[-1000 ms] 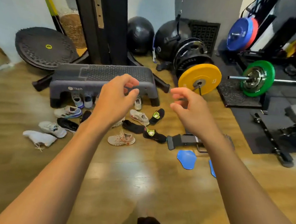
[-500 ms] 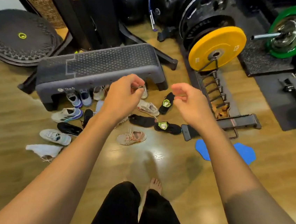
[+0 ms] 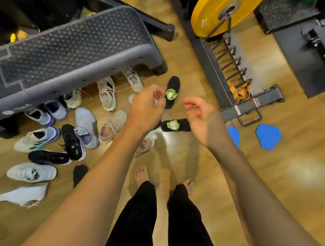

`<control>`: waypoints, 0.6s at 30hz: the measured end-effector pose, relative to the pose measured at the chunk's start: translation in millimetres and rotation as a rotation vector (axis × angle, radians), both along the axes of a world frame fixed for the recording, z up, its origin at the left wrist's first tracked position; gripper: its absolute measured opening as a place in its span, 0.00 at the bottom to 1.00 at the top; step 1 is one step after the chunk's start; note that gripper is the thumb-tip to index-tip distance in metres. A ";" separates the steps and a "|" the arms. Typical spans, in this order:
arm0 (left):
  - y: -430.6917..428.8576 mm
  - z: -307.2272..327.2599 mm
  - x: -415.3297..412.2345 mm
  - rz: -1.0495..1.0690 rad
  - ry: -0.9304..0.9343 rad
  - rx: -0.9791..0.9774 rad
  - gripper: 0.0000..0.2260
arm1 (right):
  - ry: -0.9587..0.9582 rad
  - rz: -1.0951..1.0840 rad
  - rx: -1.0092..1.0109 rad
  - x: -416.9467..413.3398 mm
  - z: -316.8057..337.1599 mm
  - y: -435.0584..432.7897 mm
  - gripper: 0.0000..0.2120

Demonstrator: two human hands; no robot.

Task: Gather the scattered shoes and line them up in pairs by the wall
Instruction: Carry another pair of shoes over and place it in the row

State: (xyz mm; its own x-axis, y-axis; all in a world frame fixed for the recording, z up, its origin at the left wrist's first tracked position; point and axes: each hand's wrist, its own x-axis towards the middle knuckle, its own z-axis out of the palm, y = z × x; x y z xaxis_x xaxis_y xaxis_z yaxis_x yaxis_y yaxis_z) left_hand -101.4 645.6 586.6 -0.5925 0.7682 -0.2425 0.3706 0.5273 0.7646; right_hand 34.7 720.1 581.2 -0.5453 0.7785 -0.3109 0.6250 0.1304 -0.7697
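1. Head view, the hands: the left hand (image 3: 147,109) and the right hand (image 3: 202,119) are hovering side by side above the shoe pile. The fingers of both are curling loosely and grasping nothing I can make out. Judging by that pose, they are readying to pick a first pair.

2. Head view, the task's things: the scattered shoes (image 3: 71,143) are lying loose on the wooden floor (image 3: 272,174), toes pointing every way. Several are sitting half tucked under the grey step platform (image 3: 72,39), so they are probably needing to be pulled out first. No wall is showing here, so no line of pairs is forming yet.

3. Head view, the nearest pair: two black shoes with lime-green insoles (image 3: 172,92) are lying just beyond and between the hands, one pointing away and one sideways. They are matching plainly, which is likely making them the easy first choice.

4. Head view, materials: the sneakers are looking soft, knit or mesh, with trailing laces that could be snagging on neighbours. A beige knit sneaker (image 3: 107,95) is resting against the platform's edge. The platform top is showing a studded, grippy texture, and the floor is shining smooth.

5. Head view, surroundings: a yellow weight plate (image 3: 215,12) is standing in a metal rack (image 3: 231,56), and two flat blue sliders (image 3: 268,136) are lying to the right, well apart from the shoes.
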 end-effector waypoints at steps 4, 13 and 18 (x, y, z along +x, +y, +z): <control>16.1 -75.2 -2.3 -0.006 -0.058 -0.024 0.07 | -0.059 0.030 -0.048 -2.2 -77.5 -3.8 0.18; 55.8 -304.4 20.3 -0.059 -0.067 -0.067 0.08 | -0.158 0.203 0.222 5.5 -290.9 10.5 0.09; 67.8 -448.1 35.5 -0.167 0.010 -0.166 0.10 | -0.327 0.228 0.159 7.2 -430.5 8.1 0.06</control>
State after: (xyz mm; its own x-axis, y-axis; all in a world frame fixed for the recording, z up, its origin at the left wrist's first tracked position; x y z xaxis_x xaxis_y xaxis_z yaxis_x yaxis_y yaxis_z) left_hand -65.9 713.4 138.5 -0.4630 0.8059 -0.3690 0.4703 0.5763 0.6684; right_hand 41.9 728.2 150.7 -0.6015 0.7016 -0.3821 0.7744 0.3946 -0.4945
